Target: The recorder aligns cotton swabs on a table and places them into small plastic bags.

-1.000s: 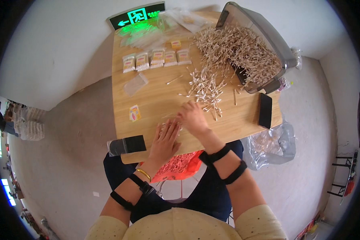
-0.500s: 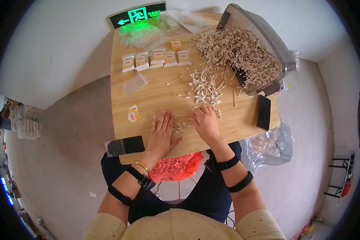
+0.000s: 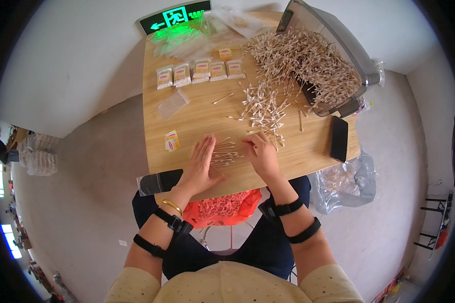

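My left hand [image 3: 201, 164] rests on its edge on the wooden table [image 3: 187, 108], fingers stretched out together and thumb apart. Against its palm side lies a small row of cotton swabs [image 3: 224, 157], roughly lined up. Just beyond the right ends of these swabs is my right hand [image 3: 263, 155], its fingers curled in and tips close together. Whatever they may hold is hidden. Behind the right hand spreads a loose heap of cotton swabs [image 3: 265, 108]. Left of my left hand lie small yellow and white cards [image 3: 172, 141], and a clear plastic bag [image 3: 173, 104] is further back.
A grey bin [image 3: 333, 35] lies tipped, spilling swabs. Several packed swab bundles [image 3: 202, 69] form a row at the back, near clear bags [image 3: 187, 45]. A phone [image 3: 339, 139] sits at right, a dark sleeve [image 3: 162, 181] at front left. A red bag [image 3: 222, 209] hangs below the table.
My left hand has tilted from lying flat over the swabs onto its edge, uncovering more of them. My right hand has drawn slightly back from the swab ends.
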### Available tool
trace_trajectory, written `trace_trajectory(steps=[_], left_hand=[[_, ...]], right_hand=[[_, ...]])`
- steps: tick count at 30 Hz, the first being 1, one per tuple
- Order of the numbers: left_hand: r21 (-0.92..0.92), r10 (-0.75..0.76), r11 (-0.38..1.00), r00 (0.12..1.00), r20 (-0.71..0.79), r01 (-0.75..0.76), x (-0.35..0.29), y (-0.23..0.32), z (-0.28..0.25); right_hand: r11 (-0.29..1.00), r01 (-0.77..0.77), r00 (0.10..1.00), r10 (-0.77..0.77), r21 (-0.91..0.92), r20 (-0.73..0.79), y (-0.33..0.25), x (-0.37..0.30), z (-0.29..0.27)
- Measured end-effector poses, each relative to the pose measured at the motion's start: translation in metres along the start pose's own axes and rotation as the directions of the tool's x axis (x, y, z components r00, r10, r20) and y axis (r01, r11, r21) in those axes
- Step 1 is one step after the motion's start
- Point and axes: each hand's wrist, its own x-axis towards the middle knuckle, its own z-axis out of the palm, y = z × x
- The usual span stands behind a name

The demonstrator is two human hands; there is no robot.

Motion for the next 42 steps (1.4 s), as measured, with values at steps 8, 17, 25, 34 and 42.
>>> trace_trajectory(steps=[8,17,25,34,42], left_hand=[[-0.017,-0.048,0.999,0.993,-0.108,0.047,-0.006,-0.005,0.006],[-0.002,-0.159,0.985,0.921,-0.354,0.170,0.010,0.014,0.031],[-0.022,-0.192,0.981,0.952,-0.240,0.193,-0.036,0.015,0.023],[0.091,-0.132,0.984,0.973,-0.190,0.152,-0.041,0.021,0.025],[-0.568,-0.537,0.762,0.794,-0.286,0.310,-0.045,0.028,0.007]], right_hand=[[0.997,-0.070,0.997,0.072,0.044,-0.042,0.000,-0.022,-0.003],[0.999,-0.024,0.991,0.020,-0.030,-0.131,0.004,-0.024,0.008],[0.953,0.245,0.965,-0.223,-0.176,0.140,-0.014,0.011,0.018],[0.833,0.453,0.866,-0.326,-0.318,0.379,-0.022,0.042,0.029],[0.950,0.309,0.910,-0.282,-0.045,0.302,-0.072,0.021,0.003]])
